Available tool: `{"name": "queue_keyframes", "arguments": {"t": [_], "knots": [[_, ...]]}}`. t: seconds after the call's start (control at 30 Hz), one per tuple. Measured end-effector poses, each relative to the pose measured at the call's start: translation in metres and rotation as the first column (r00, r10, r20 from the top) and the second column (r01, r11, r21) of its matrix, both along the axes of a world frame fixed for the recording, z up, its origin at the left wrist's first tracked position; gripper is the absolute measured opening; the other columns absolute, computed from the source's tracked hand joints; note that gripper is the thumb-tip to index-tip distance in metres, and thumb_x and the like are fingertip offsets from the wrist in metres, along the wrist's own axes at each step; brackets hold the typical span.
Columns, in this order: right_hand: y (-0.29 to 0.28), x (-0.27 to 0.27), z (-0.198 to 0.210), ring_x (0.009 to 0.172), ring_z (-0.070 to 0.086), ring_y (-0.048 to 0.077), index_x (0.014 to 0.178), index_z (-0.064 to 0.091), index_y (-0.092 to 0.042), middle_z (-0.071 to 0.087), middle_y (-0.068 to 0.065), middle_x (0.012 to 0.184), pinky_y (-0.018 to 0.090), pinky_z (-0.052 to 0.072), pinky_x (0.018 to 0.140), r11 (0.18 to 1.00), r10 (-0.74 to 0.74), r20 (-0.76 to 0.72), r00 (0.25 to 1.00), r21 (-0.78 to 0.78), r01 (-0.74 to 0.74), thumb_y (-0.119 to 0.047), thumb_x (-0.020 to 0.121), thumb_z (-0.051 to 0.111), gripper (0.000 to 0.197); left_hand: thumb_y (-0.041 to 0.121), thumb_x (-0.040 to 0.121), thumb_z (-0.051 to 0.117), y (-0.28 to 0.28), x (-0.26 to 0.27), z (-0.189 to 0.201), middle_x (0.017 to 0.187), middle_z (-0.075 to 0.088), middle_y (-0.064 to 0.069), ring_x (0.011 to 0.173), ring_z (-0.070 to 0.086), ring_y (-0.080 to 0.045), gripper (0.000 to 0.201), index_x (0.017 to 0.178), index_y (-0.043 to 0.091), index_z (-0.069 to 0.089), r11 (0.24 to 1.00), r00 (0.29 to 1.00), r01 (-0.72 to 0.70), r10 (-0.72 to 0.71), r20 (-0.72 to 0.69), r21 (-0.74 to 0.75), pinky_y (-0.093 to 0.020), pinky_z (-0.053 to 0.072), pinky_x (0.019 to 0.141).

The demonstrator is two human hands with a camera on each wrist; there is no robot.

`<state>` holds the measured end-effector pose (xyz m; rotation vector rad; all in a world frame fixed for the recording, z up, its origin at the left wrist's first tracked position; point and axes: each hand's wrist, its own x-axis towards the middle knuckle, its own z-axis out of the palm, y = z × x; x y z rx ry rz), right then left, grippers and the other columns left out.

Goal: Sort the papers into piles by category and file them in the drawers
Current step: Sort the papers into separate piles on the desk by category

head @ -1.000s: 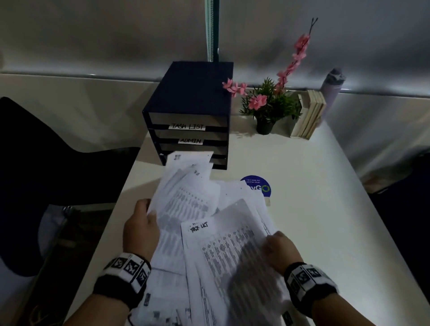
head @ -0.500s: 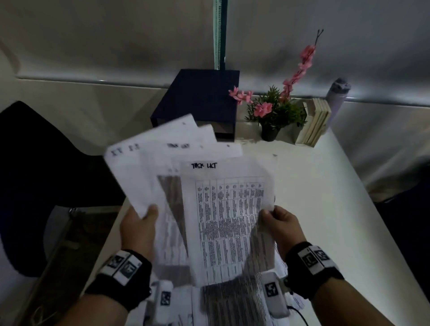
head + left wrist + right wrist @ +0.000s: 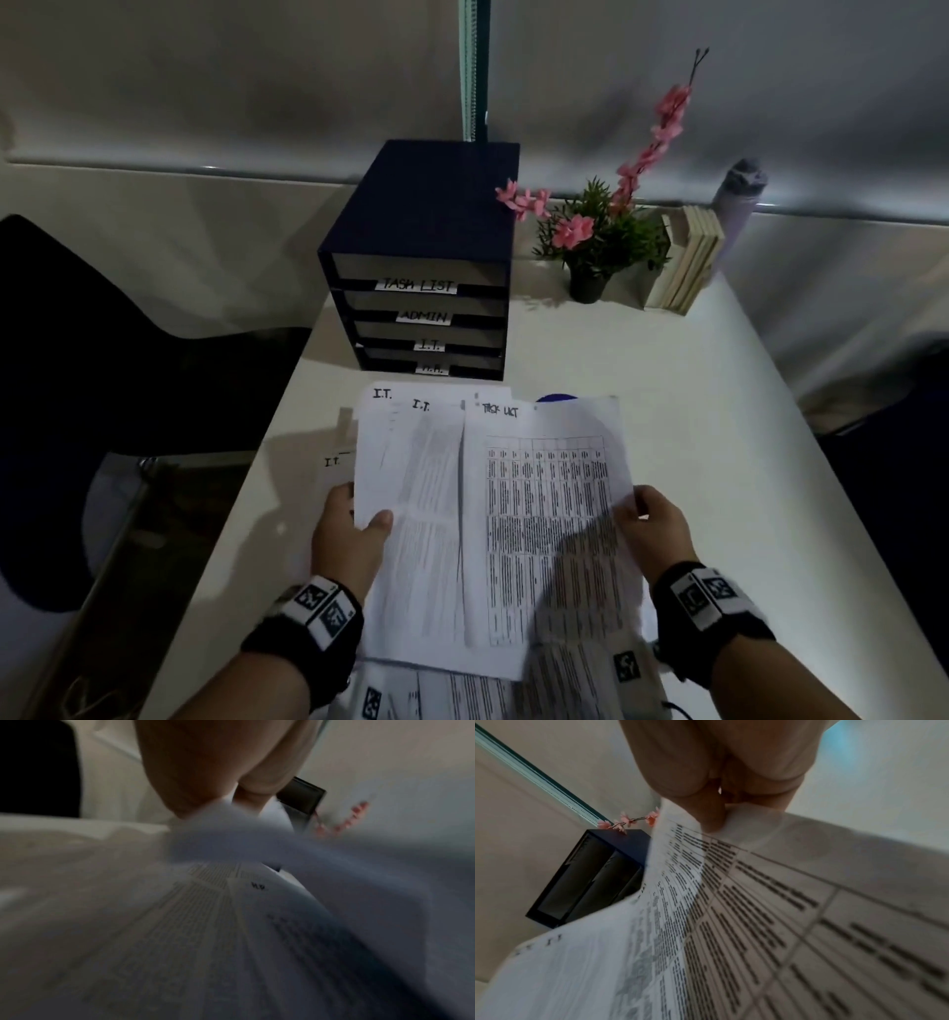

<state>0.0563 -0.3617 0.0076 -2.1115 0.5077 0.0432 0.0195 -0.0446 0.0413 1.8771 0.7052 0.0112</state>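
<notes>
I hold a fanned stack of printed papers (image 3: 441,514) above the white desk (image 3: 719,462). My left hand (image 3: 354,534) pinches the left edge of the sheets headed "I.T.", thumb on top. My right hand (image 3: 649,524) pinches the right edge of the front sheet (image 3: 549,514) headed "TASK LIST", a printed table; the same sheet (image 3: 757,923) fills the right wrist view. Behind stands a dark blue drawer unit (image 3: 426,257) with drawers labelled TASK LIST, ADMIN, I.T. and a blurred bottom label. In the left wrist view another sheet (image 3: 205,923) lies below my hand.
A potted plant with pink blossoms (image 3: 601,241) stands right of the drawer unit, then a row of books (image 3: 688,257) and a grey bottle (image 3: 739,200). A blue round sticker (image 3: 557,399) peeks out behind the papers. A dark chair (image 3: 102,360) is at the desk's left.
The papers went from lying spread on the desk to being lifted and held up in both hands, then lowered slightly and squared, so the drawer labels show again.
</notes>
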Motion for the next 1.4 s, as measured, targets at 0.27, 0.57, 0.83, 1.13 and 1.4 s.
{"name": "queue_keyframes", "arguments": {"t": [0.27,0.57,0.83,1.13,1.4], "knots": [[0.004,0.006,0.022,0.078,0.063,0.02,0.097,0.061,-0.022,0.069,0.008,0.094,0.044,0.056,0.077,0.899,-0.099,0.069,0.993,0.434,0.06,-0.001,0.088,0.053,0.024,0.006,0.101,0.034,-0.018,0.015,0.006,0.086,0.06,0.013,0.054,0.046,-0.008,0.046,0.124,0.037,0.058,0.981,0.98,0.191,-0.189,0.056,-0.03,-0.02,0.042,0.055],[0.01,0.016,0.014,0.079,0.062,0.024,0.091,0.064,-0.023,0.068,0.003,0.081,0.041,0.055,0.081,0.979,0.1,-0.058,0.993,0.182,-0.088,-0.013,0.085,0.061,0.013,0.015,0.086,0.067,-0.057,0.042,0.011,0.099,0.068,0.004,0.098,0.065,-0.019,0.016,0.101,0.018,0.064,0.961,0.97,0.242,-0.243,0.006,-0.133,-0.034,0.051,0.087],[-0.011,0.023,0.043,0.058,0.058,0.02,0.104,0.065,-0.012,0.065,0.009,0.071,0.03,0.049,0.055,0.513,-0.246,-0.043,0.968,0.842,0.168,-0.017,0.088,0.062,0.017,0.035,0.083,0.071,-0.072,0.081,0.014,0.103,0.066,-0.002,0.094,0.063,-0.022,0.032,0.107,0.016,0.063,1.0,0.992,-0.003,0.006,0.126,-0.025,-0.036,0.054,0.083],[0.007,-0.011,0.03,0.052,0.054,0.023,0.082,0.053,-0.003,0.053,0.011,0.06,0.031,0.048,0.052,0.309,-0.092,-0.21,0.973,0.923,0.228,-0.004,0.089,0.059,0.009,0.027,0.085,0.069,-0.112,0.076,0.017,0.095,0.059,-0.007,0.09,0.055,-0.024,0.026,0.095,0.006,0.058,0.992,0.984,-0.123,0.126,0.125,-0.033,-0.028,0.04,0.076],[-0.05,0.034,0.01,0.043,0.045,0.022,0.074,0.051,-0.003,0.046,0.013,0.051,0.028,0.042,0.046,0.613,-0.424,-0.274,0.863,0.614,0.496,0.008,0.087,0.048,0.018,0.011,0.084,0.07,-0.125,0.074,0.005,0.111,0.061,0.004,0.106,0.054,-0.014,0.02,0.099,0.023,0.063,0.968,0.966,0.234,-0.241,0.089,0.086,-0.03,0.046,0.092]]}}
